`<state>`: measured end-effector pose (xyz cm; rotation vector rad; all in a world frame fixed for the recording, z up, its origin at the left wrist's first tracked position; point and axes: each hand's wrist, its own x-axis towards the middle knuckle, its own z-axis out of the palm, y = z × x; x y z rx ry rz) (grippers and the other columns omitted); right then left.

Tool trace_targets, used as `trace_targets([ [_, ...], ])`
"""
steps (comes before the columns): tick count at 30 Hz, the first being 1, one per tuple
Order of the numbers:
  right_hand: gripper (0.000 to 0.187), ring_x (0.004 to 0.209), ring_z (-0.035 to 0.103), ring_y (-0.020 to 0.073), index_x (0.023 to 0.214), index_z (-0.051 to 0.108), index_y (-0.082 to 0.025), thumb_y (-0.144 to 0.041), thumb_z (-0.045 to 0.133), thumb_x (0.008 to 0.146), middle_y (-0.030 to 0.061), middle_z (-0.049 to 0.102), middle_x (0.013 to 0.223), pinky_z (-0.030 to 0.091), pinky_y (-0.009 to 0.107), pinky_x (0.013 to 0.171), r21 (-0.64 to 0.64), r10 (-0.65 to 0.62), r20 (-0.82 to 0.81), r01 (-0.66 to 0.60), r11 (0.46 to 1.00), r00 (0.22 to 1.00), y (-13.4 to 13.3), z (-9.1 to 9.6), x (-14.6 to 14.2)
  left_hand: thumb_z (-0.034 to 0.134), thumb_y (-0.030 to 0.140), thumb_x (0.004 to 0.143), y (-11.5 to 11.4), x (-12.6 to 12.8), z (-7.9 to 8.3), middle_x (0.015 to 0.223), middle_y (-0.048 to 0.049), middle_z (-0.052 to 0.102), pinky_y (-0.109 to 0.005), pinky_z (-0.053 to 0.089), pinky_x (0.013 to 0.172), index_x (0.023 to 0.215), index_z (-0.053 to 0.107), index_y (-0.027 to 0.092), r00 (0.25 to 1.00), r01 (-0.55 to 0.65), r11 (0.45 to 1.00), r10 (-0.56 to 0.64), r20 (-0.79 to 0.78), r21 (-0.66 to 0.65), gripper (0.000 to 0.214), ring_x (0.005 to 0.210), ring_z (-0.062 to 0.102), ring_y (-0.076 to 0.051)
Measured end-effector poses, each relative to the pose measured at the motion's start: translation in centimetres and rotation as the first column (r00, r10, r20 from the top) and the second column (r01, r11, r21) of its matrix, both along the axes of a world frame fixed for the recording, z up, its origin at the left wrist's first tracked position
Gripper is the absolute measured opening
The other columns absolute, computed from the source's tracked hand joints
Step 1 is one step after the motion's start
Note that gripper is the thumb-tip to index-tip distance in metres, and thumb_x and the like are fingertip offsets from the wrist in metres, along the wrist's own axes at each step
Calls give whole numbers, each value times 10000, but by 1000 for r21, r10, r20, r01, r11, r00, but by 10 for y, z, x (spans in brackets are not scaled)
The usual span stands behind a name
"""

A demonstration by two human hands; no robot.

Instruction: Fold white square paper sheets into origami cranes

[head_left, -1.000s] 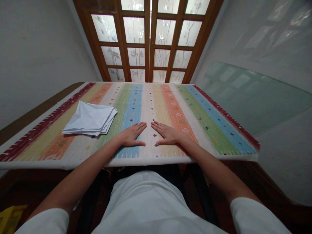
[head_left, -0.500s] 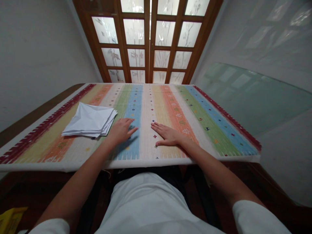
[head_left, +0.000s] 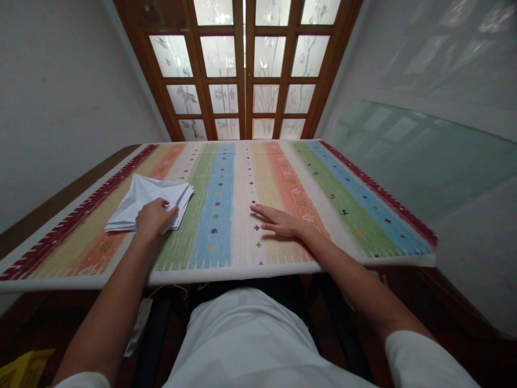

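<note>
Napkins (head_left: 159, 189): white folded stack, lying left of centre on the striped cloth (head_left: 242, 242).
Left hand (head_left: 154, 217): half-closed, fingers curled over the stack's near edge, seemingly gripping it.
Right hand (head_left: 280, 222): open, flat on the cloth, holding nothing.

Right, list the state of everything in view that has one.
Left hand, curled on top of the napkins
Napkins, white, folded, stacked, corners loose
Right hand, open, flat on the rug
Striped rug, lying flat across the table
Glass doors, closed as far as can be seen
</note>
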<state>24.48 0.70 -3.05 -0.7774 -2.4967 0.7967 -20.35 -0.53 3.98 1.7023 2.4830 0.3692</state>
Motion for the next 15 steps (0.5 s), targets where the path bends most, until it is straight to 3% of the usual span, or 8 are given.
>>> trace_targets([
  [5, 702, 1664, 439, 315, 1651, 579, -254, -694, 552, 1104, 140, 564, 1714, 336, 527, 1385, 3, 23, -53, -23, 1000, 998, 1, 2, -2, 665, 526, 947, 2, -12, 1, 1138, -211, 824, -458, 566, 875, 1075, 801, 175, 998, -3, 999, 1, 61, 34, 398, 1104, 761, -424],
  [8, 658, 1634, 483, 317, 1605, 617, -226, -665, 529, 1123, 158, 593, 1683, 360, 534, 1371, 13, 26, -64, -26, 1000, 998, 2, 0, -1, 661, 458, 966, 1, -14, 7, 1020, -143, 827, -380, 550, 842, 1009, 789, 160, 997, 21, 1000, -23, 80, 24, 327, 1042, 769, -355],
  [12, 535, 1537, 592, 299, 1540, 653, -235, -574, 510, 1152, 153, 665, 1597, 453, 520, 1308, 38, -31, -108, 35, 999, 994, 4, -4, -1, 603, 364, 1008, -8, -9, 23, 1051, -134, 828, -367, 556, 886, 1092, 797, 119, 1000, 11, 998, -13, 25, 64, 324, 1053, 758, -321],
  [15, 444, 1383, 700, 295, 1499, 661, -237, -470, 559, 1135, 162, 721, 1485, 547, 523, 1215, 63, -147, -192, 161, 985, 970, 5, -7, -1, 566, 349, 1031, -19, 4, 38, 1203, -177, 819, -423, 572, 909, 1205, 785, 108, 990, 60, 985, -38, -137, 164, 370, 1086, 754, -350],
])
